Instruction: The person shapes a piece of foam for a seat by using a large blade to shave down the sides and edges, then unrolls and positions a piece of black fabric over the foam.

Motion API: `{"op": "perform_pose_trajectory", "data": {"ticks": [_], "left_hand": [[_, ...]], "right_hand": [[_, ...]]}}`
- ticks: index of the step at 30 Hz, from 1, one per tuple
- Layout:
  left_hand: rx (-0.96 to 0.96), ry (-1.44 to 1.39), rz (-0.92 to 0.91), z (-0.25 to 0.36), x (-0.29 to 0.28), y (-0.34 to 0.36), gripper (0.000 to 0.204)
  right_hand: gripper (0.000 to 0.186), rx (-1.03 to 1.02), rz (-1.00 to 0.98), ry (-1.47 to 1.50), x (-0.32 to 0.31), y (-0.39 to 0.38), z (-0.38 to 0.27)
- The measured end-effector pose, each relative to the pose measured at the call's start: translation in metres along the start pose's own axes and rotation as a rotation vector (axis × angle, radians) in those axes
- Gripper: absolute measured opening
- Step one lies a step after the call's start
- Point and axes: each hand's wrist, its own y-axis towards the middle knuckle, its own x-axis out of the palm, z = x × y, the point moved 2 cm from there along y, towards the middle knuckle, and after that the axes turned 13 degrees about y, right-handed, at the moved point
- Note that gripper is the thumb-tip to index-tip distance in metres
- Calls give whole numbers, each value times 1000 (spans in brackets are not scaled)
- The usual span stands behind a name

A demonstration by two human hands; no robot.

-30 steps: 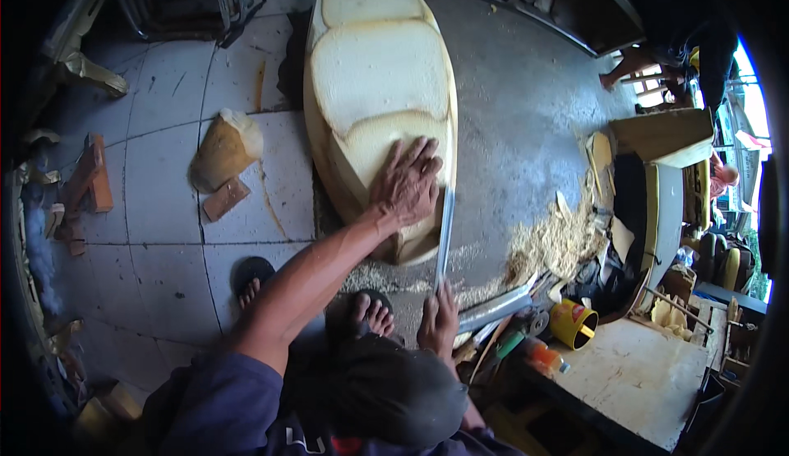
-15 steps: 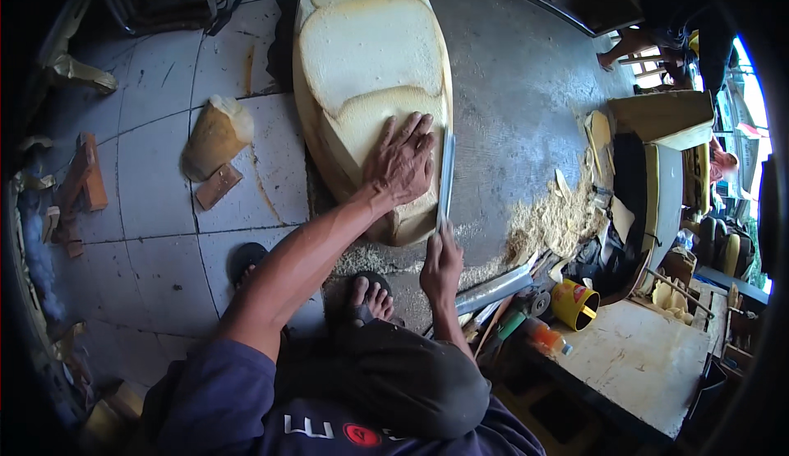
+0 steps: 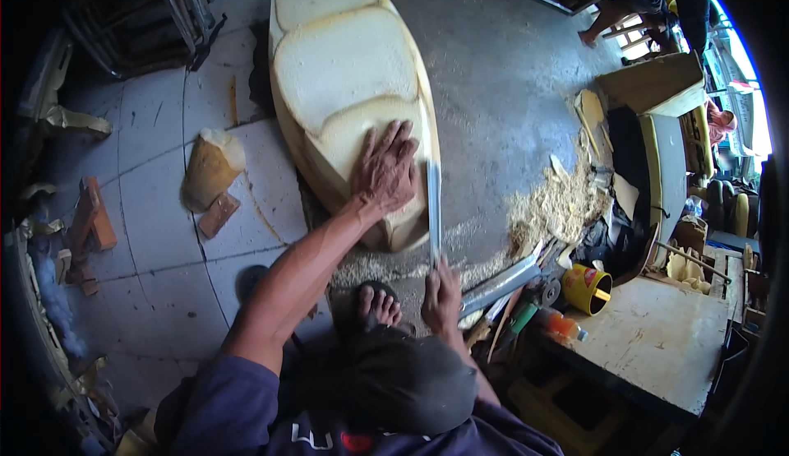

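A long cream foam seat form (image 3: pixel 345 61) with moulded panels and browned edges lies on the floor ahead of me. My left hand (image 3: pixel 386 168) rests flat on its nearer end, fingers slightly spread. My right hand (image 3: pixel 444 296) grips the near end of a long, straight metal blade (image 3: pixel 434 209), which lies along the foam's right edge. My sandaled foot (image 3: pixel 380 308) is below the foam.
Pale shavings (image 3: pixel 546 209) and scraps cover the floor at right, near a yellow bucket (image 3: pixel 585 290) and a worktable (image 3: pixel 641 349). Foam chunk (image 3: pixel 214 168), broken brick (image 3: pixel 219 213) and metal chair frames (image 3: pixel 164 12) are at left. Another person (image 3: pixel 612 16) is at top right.
My right hand and the blade moved forward along the foam's edge, then back toward me. My left hand stays on the foam. The whole view has shifted slightly.
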Motion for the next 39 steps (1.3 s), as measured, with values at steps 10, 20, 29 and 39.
{"op": "perform_pose_trajectory", "data": {"ticks": [10, 20, 29, 39], "left_hand": [[16, 36, -36, -2, -2, 0, 42], [40, 26, -36, 1, 0, 5, 39], [64, 49, -4, 12, 6, 9, 39], [56, -3, 20, 8, 3, 13, 36]], "right_hand": [[37, -11, 6, 63, 2, 14, -15], [36, 63, 3, 65, -5, 24, -23], [38, 145, 72, 117, -1, 86, -10], [34, 100, 61, 50, -2, 77, -4]]}}
